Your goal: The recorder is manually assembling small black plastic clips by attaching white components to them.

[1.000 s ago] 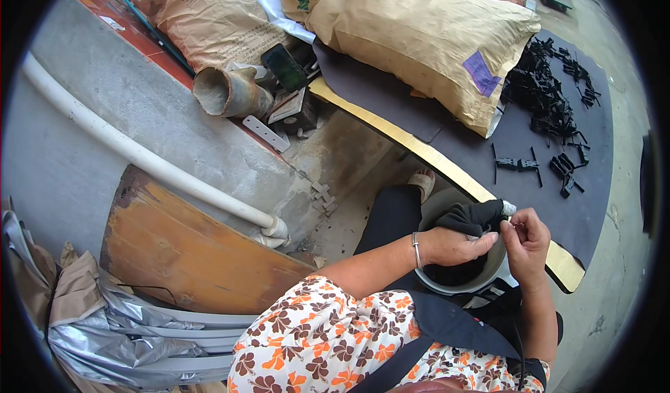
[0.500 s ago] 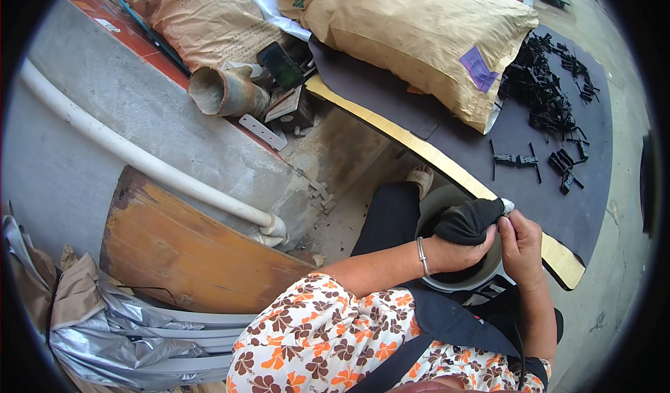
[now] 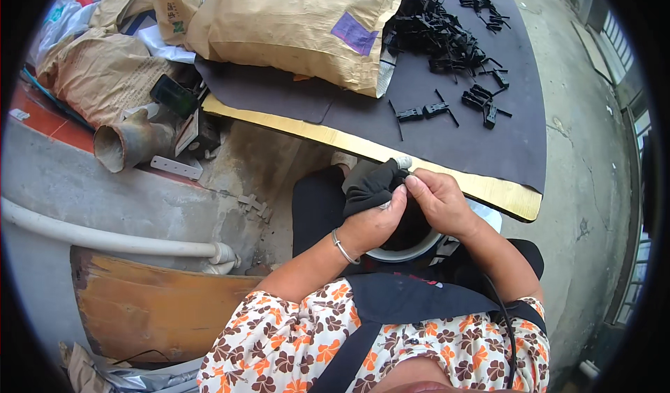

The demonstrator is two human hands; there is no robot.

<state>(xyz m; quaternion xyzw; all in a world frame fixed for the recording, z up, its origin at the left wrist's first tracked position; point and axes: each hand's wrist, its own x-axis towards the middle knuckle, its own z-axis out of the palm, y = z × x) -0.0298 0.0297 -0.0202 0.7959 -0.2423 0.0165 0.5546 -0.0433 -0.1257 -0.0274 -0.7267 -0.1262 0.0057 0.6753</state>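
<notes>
My left hand (image 3: 373, 222), with a metal bangle on the wrist, grips a bunched black cloth (image 3: 371, 182) over a white-rimmed bowl (image 3: 405, 253) on my lap. My right hand (image 3: 436, 199) is closed against the same cloth, fingertips pinching at its top edge beside a small pale piece (image 3: 403, 161). The bowl's inside is dark and mostly hidden by both hands.
A dark mat on a yellow-edged board (image 3: 488, 191) lies ahead with a heap of small black plastic parts (image 3: 447, 34). A large tan sack (image 3: 300, 23) lies on it. At left are a metal pipe elbow (image 3: 125, 142), a white pipe (image 3: 98, 236) and a wooden plank (image 3: 160, 302).
The view has swung, so the mat and sack now sit higher and more centred. Both hands have closed in together on the black cloth over the bowl.
</notes>
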